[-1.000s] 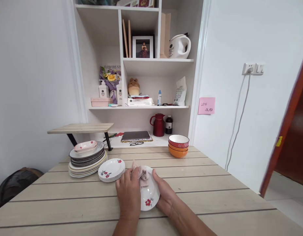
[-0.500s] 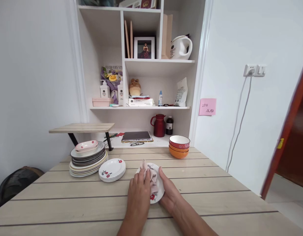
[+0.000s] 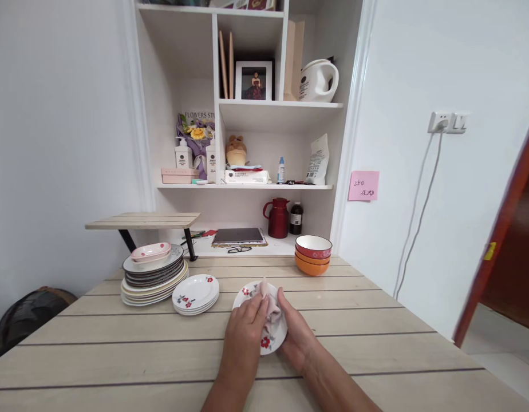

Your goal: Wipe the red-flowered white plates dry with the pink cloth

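Observation:
A white plate with red flowers (image 3: 244, 292) is in front of me above the slatted table, tilted slightly. My right hand (image 3: 296, 332) grips its right edge, thumb on the rim and the other fingers underneath, out of sight. Pressed on the plate's face is a pale pink cloth (image 3: 273, 311), bunched up under the fingers of my left hand (image 3: 245, 332). To the left lies a short stack of matching flowered plates (image 3: 196, 293).
A tall stack of plates (image 3: 153, 283) topped by a pink dish (image 3: 151, 252) stands at the left, by a small raised shelf (image 3: 144, 220). Stacked bowls (image 3: 313, 264) sit at the back right. Behind are a laptop (image 3: 237, 235) and a red jug (image 3: 277, 218).
My left hand and the cloth have slid a little to the right across the plate, uncovering flowers at its upper left. The right hand keeps its hold.

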Tool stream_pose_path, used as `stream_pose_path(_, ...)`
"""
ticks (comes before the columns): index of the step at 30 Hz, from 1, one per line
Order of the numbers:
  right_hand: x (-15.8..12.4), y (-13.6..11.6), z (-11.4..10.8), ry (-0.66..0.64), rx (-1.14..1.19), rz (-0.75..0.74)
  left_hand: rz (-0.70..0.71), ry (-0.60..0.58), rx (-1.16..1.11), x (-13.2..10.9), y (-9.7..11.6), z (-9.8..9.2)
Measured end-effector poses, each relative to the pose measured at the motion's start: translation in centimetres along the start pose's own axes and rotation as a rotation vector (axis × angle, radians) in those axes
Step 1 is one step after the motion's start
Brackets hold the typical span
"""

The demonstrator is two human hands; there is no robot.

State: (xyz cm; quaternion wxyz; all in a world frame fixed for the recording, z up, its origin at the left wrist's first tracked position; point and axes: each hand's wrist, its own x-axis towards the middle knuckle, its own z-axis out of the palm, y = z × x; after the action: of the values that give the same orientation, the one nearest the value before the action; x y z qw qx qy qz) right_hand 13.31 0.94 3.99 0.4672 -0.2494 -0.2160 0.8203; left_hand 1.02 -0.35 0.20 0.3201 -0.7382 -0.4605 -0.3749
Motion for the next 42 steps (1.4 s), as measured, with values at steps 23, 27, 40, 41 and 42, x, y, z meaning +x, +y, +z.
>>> stream_pose_path(23,1.3,-0.3,-1.5,-0.034,0.064,-0.113,0.078,-0.015,0.061,0.0,1.4,-0.5)
stream_pose_path(27,0.9,1.0,-0.7,-0.117,0.008,-0.107,-0.018,-0.050,0.084,0.4,0.8,-1.0)
stream_pose_path(40,1.2,-0.5,-1.2,-0.020,0.110,-0.108,-0.229,-0.178,0.162,0.3,-0.4,-1.0)
stream_pose_path(41,1.1,-0.8,-1.2,-0.032,0.113,-0.112,-0.164,-0.153,0.133,0.2,0.0,-0.8)
stream_pose_path(42,1.1,-1.0,-1.3,-0.044,0.116,-0.108,-0.104,-0.128,0.107,0.1,0.5,-0.6)
